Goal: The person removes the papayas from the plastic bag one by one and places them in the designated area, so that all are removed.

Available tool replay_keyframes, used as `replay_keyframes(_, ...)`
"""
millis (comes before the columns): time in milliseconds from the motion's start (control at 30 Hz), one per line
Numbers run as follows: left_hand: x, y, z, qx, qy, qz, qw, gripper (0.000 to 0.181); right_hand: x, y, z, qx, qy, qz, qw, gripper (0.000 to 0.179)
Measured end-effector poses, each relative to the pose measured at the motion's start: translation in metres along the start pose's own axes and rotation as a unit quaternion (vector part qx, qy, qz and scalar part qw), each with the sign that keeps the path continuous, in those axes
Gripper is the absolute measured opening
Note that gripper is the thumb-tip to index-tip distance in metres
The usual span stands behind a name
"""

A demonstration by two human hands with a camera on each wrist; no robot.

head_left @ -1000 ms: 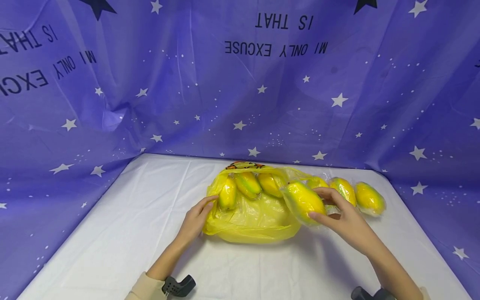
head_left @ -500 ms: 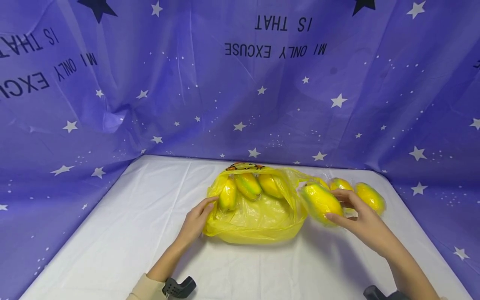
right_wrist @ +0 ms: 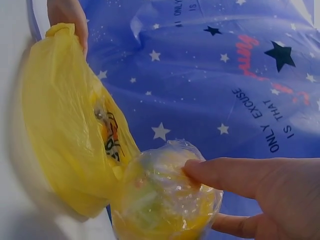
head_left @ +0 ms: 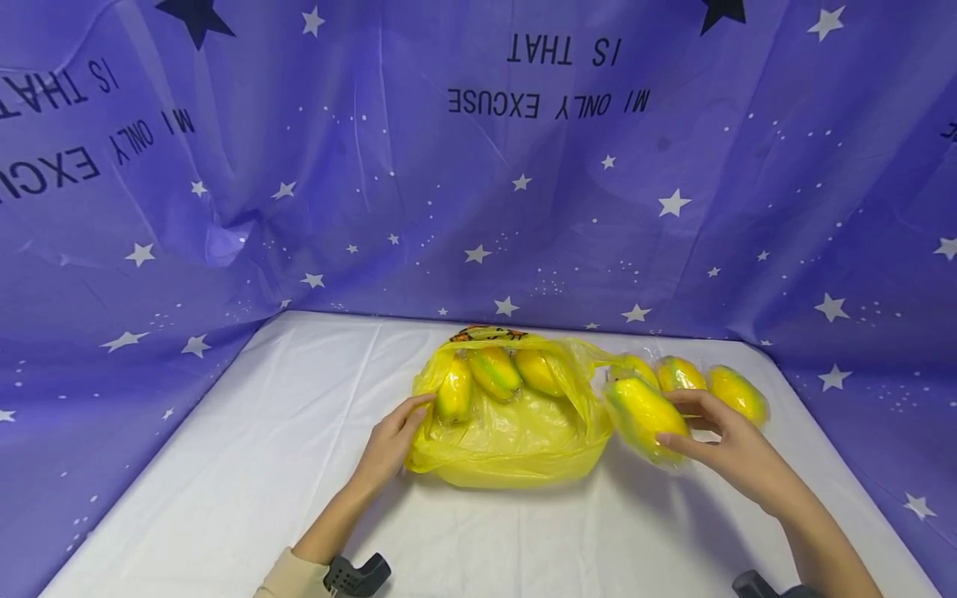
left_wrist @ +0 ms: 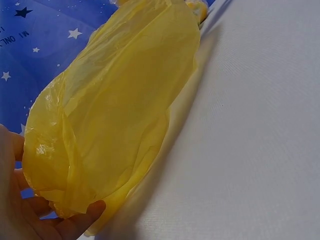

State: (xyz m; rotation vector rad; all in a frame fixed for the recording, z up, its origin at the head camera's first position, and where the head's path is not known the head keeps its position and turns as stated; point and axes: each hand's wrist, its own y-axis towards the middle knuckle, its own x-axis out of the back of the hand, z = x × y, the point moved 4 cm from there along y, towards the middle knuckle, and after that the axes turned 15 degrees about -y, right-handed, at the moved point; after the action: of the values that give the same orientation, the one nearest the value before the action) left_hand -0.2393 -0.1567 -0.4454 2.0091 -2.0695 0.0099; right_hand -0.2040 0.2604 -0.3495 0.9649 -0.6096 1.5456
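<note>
My left hand [head_left: 390, 440] pinches the left rim of a thin yellow plastic bag [head_left: 516, 473], with the thumb on the near side in the left wrist view. The bag lies with its mouth spread, and three yellow-green mangoes [head_left: 493, 372] show inside along the back. Just right of the bag, my right hand [head_left: 736, 453] holds another mango [head_left: 646, 415] between thumb and fingers. Clear wrap covers this mango [right_wrist: 160, 200], crinkled around it in the right wrist view. Its shadow falls on the table below and to the right.
Behind the held mango, three more wrapped mangoes stand in a row, the rightmost mango [head_left: 738, 394] being in plain sight. A white cloth covers the table [head_left: 224, 465]. A purple star-printed curtain [head_left: 478, 166] hangs along the back and sides.
My right hand has carried the mango rightward from over the bag's right rim, then slightly toward me. The bag's right side has spread outward. My left hand keeps its place on the rim.
</note>
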Motion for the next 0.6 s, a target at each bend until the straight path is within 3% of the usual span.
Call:
replay_keyframes(300, -0.001, 0.002, -0.001, 0.001, 0.0, 0.001, 1.0, 0.034, 0.0, -0.004, -0.016, -0.016, -0.003, 0.006, 0.9999, 0.055)
replay_keyframes(600, -0.001, 0.001, -0.001, 0.004, 0.001, -0.002, 1.0, 0.034, -0.008, -0.006, -0.024, -0.026, -0.015, 0.045, 0.9985, 0.057)
